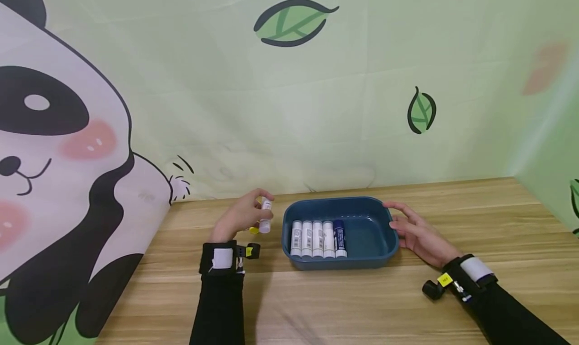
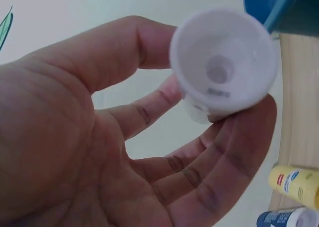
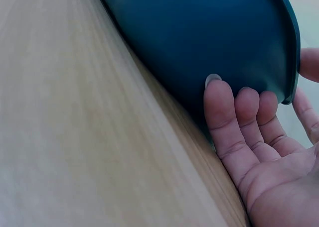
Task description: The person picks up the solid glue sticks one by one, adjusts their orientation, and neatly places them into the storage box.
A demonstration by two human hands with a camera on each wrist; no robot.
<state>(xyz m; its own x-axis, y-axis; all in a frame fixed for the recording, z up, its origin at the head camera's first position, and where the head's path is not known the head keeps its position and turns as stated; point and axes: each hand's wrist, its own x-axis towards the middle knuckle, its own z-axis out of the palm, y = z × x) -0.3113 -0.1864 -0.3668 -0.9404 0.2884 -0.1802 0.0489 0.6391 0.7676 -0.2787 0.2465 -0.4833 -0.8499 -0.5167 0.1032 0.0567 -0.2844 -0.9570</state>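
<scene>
My left hand [image 1: 242,215] holds a white glue stick [image 1: 265,217] upright between thumb and fingers, left of the blue bin [image 1: 341,264]. Its round, hollow base [image 2: 224,57] faces the camera in the left wrist view. In the bin's left half, several white glue sticks [image 1: 307,238] lie in a row, with a dark blue one [image 1: 340,238] at the right end. My right hand [image 1: 420,237] grips the bin's right side. In the right wrist view, bent fingertips [image 3: 219,100] press its outer wall and the thumb meets the rim.
Beyond the left hand lie a yellow tube [image 2: 299,186] and a dark blue tube [image 2: 279,218], largely hidden by that hand in the head view. The wooden table [image 1: 316,305] ends at a printed cloth backdrop [image 1: 226,108] behind the bin.
</scene>
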